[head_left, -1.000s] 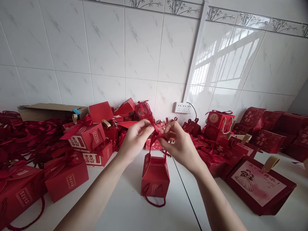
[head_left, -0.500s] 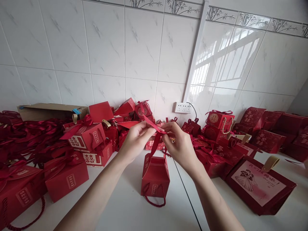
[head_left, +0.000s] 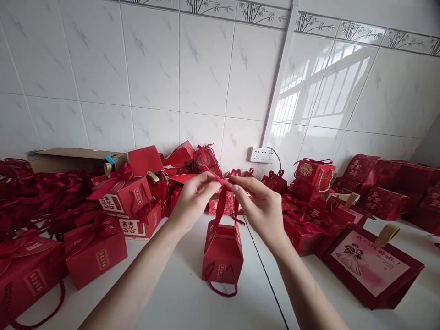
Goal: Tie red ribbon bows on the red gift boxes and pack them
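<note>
A small red gift box (head_left: 222,256) stands on the white table, a twisted cord handle hanging at its front. Red ribbon (head_left: 222,201) rises from its top to my hands. My left hand (head_left: 196,198) pinches the ribbon between thumb and fingers, above and left of the box. At the right, my right hand (head_left: 260,206) has its thumb and fingertips closed on the ribbon near the crossing. The fingertips of both hands are close together, and the exact fold of ribbon between them is too small to make out.
Finished red boxes (head_left: 96,252) and a heap of dark red ribbons (head_left: 51,192) lie left, before a cardboard box (head_left: 75,159). More red boxes stand right, including one with a couple picture (head_left: 369,261). A socket strip (head_left: 261,155) is on the tiled wall.
My right hand has shifted slightly right, its fingers straighter. The ribbon between the hands has changed shape, with less of it showing at the crossing. The box stays in place.
</note>
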The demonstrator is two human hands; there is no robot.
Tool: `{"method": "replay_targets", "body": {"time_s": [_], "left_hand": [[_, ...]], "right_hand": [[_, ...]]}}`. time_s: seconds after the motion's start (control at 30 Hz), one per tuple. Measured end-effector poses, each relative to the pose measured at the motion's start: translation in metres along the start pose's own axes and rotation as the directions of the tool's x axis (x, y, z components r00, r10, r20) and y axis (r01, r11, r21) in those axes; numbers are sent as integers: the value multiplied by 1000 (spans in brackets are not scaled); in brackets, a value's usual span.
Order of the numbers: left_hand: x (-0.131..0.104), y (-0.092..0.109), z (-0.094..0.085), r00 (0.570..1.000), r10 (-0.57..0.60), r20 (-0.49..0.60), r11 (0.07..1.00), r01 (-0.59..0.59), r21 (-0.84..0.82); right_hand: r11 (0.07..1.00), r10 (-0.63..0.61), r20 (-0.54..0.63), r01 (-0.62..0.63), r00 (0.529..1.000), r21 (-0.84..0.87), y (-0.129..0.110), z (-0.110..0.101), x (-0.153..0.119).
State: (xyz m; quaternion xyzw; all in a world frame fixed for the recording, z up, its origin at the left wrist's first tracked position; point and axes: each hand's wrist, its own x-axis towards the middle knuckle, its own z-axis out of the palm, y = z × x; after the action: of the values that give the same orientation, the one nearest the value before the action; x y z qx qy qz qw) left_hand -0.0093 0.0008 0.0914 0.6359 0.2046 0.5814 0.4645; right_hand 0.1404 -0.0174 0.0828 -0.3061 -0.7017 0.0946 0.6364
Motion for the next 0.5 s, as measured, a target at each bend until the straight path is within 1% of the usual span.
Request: {"method": "replay_targets", "body": {"time_s": [0.07, 0.1, 0.2, 0.3, 0.4, 0.47, 0.5], "left_hand": [[-1, -1, 2, 999, -23, 26, 999, 24, -27], [-1, -1, 3, 998, -32, 45, 999, 34, -40], [-2, -5, 5, 995, -13, 103, 998, 19, -59], [-2, -9, 5, 993, 41, 110, 998, -34, -59], [0, -14, 4, 994, 47, 96, 996, -39, -83], [3, -19, 4, 997, 43, 62, 992, -36, -118], [4, -21, 5, 999, 45, 24, 989, -41, -139]], "right_hand": [[996, 79, -97, -75, 992, 45, 3, 3, 0], [991, 119, -126, -110, 985, 76, 4, 3, 0], [966, 197, -166, -163, 966, 201, 5, 3, 2], [950, 219, -198, -163, 955, 266, 3, 0, 5], [958, 213, -243, -153, 946, 243, 2, -2, 6], [967, 196, -288, -137, 937, 213, 3, -3, 8], [973, 183, -312, -126, 932, 193, 5, -4, 8]]}}
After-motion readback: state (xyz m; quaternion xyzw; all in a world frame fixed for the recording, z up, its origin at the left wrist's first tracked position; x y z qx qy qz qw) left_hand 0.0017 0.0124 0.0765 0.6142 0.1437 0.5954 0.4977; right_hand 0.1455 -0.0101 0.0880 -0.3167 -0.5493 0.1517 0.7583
